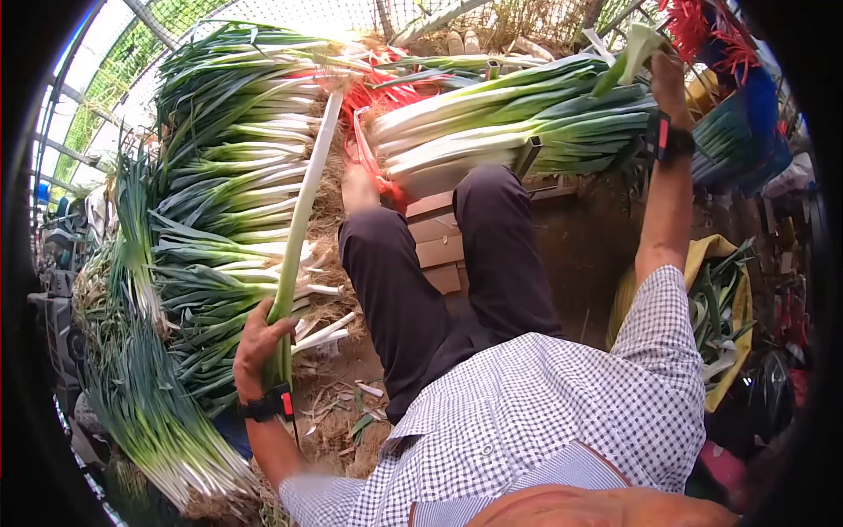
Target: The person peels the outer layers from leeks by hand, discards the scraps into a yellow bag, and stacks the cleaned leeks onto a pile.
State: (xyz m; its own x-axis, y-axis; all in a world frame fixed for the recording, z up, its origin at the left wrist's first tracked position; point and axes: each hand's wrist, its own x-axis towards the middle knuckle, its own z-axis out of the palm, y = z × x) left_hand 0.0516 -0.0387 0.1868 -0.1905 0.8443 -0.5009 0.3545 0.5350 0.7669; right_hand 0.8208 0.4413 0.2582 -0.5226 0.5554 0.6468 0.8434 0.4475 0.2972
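My left hand (261, 341) is closed around the green part of one long leek (303, 211), whose white root end points up and away from me. My right hand (667, 83), stretched to the far right, is closed on a broad, pale-green leek leaf (638, 54). Just below that hand are the green tops of a bundle of leeks (518, 114), lying across a low metal-framed stand (529, 156) beyond my knees. Beside my left hand is a long pile of leeks (237, 202), roots turned toward me.
More leeks (167, 430) lie at the lower left. Red plastic ties (373, 97) are tangled by the bundle's white ends. A yellow sack (722, 263) with leek leaves stands at my right. Peelings (338, 408) litter the ground.
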